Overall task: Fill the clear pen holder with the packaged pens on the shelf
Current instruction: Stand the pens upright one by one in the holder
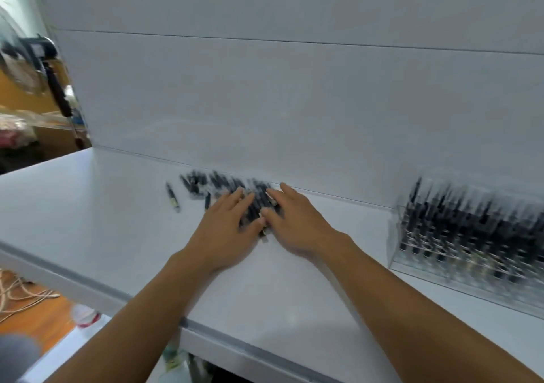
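Left hand point(226, 225) and right hand point(295, 221) lie flat, fingers spread, on the pile of pens point(206, 184), well left of the clear holder point(395, 232) – gathering step, I'd say; next they must close round a bunch and carry it right

Left hand point(228, 221): palm down, fingers straight and slightly spread, pointing forward and a little toward the right hand.
Right hand point(294, 221): palm down, fingers straight, angled forward and toward the left hand.
Thumbs point(255, 224): stretched inward, tips close together between the two hands. Blur hides whether they touch.
Left forearm point(141, 309): bare, rising from the lower left.
Right forearm point(412, 294): bare, rising from the lower right.
Wrists: roughly straight, set wider apart than the fingertips.
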